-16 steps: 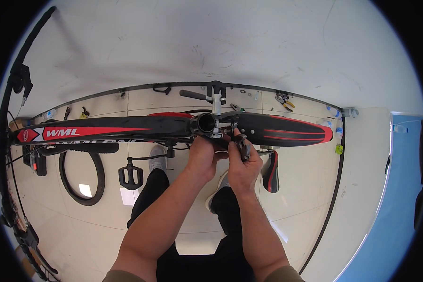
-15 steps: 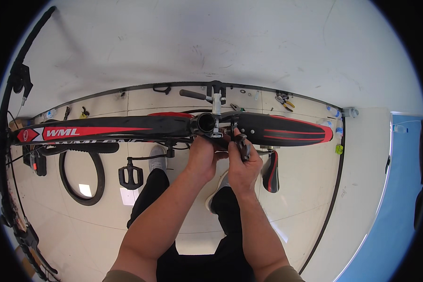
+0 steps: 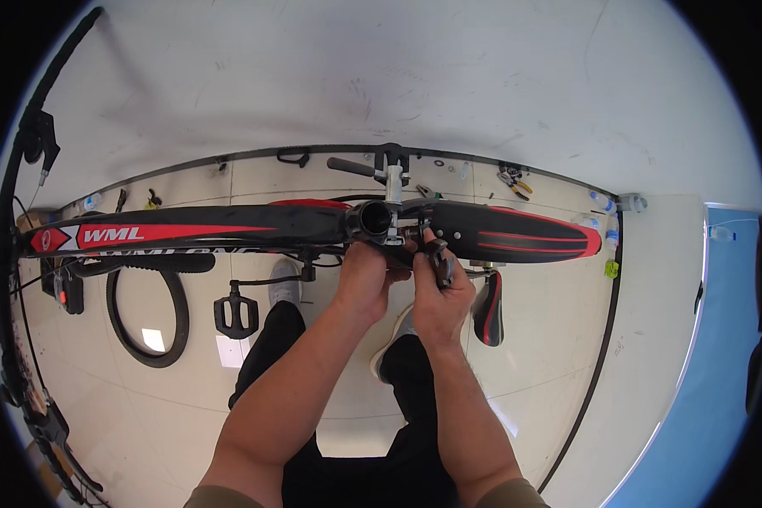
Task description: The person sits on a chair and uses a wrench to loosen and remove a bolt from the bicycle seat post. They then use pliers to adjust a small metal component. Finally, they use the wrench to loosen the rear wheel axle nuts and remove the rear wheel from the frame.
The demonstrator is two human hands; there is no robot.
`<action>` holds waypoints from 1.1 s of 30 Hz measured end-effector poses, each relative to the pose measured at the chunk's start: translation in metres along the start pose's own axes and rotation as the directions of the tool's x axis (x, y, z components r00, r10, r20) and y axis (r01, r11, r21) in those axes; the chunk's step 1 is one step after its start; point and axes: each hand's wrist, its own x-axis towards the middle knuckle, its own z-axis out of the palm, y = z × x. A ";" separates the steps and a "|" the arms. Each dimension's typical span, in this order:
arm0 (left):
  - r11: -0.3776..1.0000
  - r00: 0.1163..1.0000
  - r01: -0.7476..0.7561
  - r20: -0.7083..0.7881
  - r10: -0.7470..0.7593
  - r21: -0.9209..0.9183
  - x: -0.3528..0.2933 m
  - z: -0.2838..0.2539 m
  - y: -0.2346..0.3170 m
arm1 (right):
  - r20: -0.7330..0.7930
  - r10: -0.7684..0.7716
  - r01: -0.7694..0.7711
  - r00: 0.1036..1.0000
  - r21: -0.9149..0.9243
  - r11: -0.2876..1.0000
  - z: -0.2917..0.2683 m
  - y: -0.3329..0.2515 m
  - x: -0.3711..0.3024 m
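Note:
A black and red bicycle frame (image 3: 296,227) runs across in front of me, its round seat tube end (image 3: 372,220) uncovered at the top. Just below this tube, my left hand (image 3: 366,273) is closed, with its fingertips partly hidden under the frame. My right hand (image 3: 442,300) grips a dark metal hand tool (image 3: 439,261) beside the front end of the black mudguard (image 3: 525,234) with red stripes. A silver clamp (image 3: 394,193) with a black handle (image 3: 353,167) stands against the tube. What the left fingers hold is hidden.
Handlebars (image 3: 35,144) stand at the far left, and a pedal (image 3: 237,315) juts toward my leg. On the floor are a tyre (image 3: 178,339), pliers (image 3: 515,182) and several bottles along the wall. A black and red saddle (image 3: 488,313) is right of my right hand.
The seat tube end and silver clamp sit very slightly farther right in the view. The tool in my right hand has shifted a little; both hands stay in nearly the same place.

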 end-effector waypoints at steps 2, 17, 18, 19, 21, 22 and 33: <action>0.999 1.000 0.029 -0.012 -0.029 -0.038 0.001 -0.001 -0.002 | 0.004 0.029 -0.029 1.000 0.040 0.999 -0.001 0.002 -0.001; 0.984 0.995 -0.003 0.096 0.021 -0.179 0.015 -0.010 -0.003 | -0.005 0.076 -0.076 0.997 0.021 0.997 0.000 -0.006 -0.002; 0.978 0.991 0.007 0.132 0.021 -0.208 0.016 -0.009 -0.001 | -0.003 0.100 -0.100 0.995 0.026 0.995 0.000 -0.007 -0.002; 0.970 0.988 0.031 0.153 0.006 -0.240 0.017 -0.011 -0.001 | -0.006 0.094 -0.094 0.996 0.025 0.995 0.000 -0.007 -0.001; 0.951 0.980 0.081 0.195 -0.022 -0.299 0.018 -0.015 -0.001 | -0.013 0.082 -0.082 0.997 0.026 0.996 0.000 -0.008 -0.001; 0.955 0.980 0.090 0.196 -0.035 -0.282 0.019 -0.017 -0.001 | -0.010 0.083 -0.083 0.996 0.029 0.996 0.000 -0.008 -0.001; 0.982 0.971 0.101 0.231 -0.062 -0.158 0.023 -0.021 0.000 | 0.004 0.063 -0.064 0.998 0.044 0.997 -0.001 -0.003 0.000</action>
